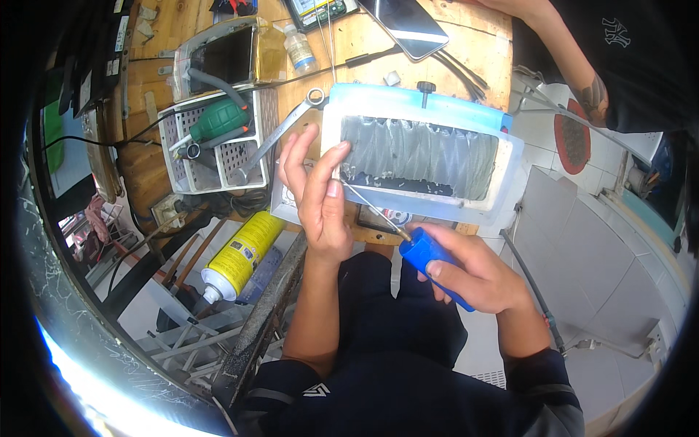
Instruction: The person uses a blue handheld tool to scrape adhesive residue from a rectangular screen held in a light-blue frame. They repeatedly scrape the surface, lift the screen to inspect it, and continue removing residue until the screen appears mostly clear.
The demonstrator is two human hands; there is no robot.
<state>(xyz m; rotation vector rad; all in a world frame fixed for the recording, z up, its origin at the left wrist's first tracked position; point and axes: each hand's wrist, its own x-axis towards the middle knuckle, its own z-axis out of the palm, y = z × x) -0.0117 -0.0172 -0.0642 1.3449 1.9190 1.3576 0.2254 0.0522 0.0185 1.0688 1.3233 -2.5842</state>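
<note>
A dark glass-like panel [437,191] lies in a white frame with a blue border [502,175]. Grey, streaky, wrinkled residue [422,153] covers most of it, and bare dark strips show along its lower edge. My left hand [320,207] rests against the frame's left side with fingers stretched apart and its thumb by the panel's lower left corner. My right hand [484,269] grips a blue-handled tool [426,255] with a thin metal rod. The rod slants up to that same corner, close to my left thumb; its tip is hard to make out.
A white basket [182,175] at left holds a green air blower [218,120]. A ring spanner [280,135] leans beside the frame. Behind lie a phone [408,29], a small bottle [298,49] and cables. A yellow spray can [244,255] sits lower left. Another person's arm [561,51] reaches in at upper right.
</note>
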